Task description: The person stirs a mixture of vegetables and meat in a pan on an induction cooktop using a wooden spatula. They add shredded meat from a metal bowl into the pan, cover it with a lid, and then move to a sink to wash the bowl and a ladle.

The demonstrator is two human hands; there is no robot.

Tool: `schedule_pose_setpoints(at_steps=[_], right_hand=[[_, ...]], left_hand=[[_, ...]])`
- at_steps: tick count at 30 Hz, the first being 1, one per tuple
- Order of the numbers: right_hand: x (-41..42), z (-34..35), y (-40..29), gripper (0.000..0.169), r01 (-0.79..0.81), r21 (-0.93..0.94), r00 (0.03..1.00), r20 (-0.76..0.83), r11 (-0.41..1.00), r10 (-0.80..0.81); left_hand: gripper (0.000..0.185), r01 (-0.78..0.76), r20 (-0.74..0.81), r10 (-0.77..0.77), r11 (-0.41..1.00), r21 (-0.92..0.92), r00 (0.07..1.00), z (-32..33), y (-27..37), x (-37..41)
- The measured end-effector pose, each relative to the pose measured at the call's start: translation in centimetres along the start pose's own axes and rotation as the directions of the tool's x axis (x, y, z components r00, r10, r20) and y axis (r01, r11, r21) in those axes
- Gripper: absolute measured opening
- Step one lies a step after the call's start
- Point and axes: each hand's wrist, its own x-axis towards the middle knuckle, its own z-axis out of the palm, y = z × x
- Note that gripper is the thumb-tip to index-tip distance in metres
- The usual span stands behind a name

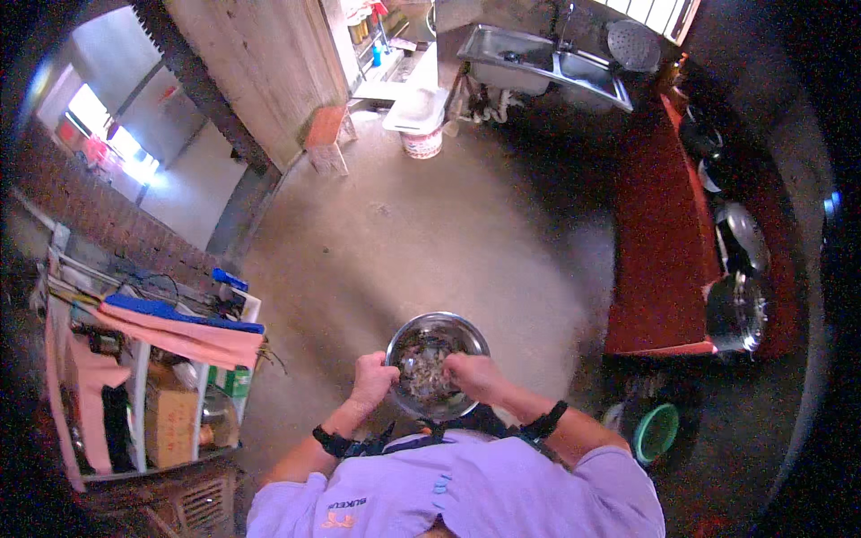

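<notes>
A round stainless steel bowl (430, 321) is held close in front of my body. Small pale and brown food pieces (424, 380) lie in its bottom, too blurred to name. My left hand (374, 381) grips the bowl's left rim, thumb on the inner side. Over the right side of the bowl reaches my right hand (476, 378), its fingers curled down by the pieces. Whether anything is pinched in those fingers cannot be made out. Both wrists wear dark bands.
A red-topped counter (662, 249) with metal pots (736, 313) runs along the right. Below it stands a green-rimmed basin (656, 434). Ahead are a steel sink (511, 57), a lidded bucket (422, 142) and a wooden stool (327, 131). Left is a curtained shelf rack (181, 329).
</notes>
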Motion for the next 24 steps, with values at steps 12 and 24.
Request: schedule_pose_setpoints(at_steps=[12,24], right_hand=[[16.9,-12.9,0.9,0.017,0.265,0.68,0.946,-0.048,0.683,-0.32],[40.8,-23.4,0.0,0.045,-0.087,0.799,0.995,0.096,0.596,0.017]], left_hand=[[0.006,0.132,-0.16,-0.163,0.973,-0.192,0.973,-4.8,6.6,15.4],[0.007,0.122,-0.156,-0.199,0.909,-0.399,0.968,-13.8,8.9,36.5]])
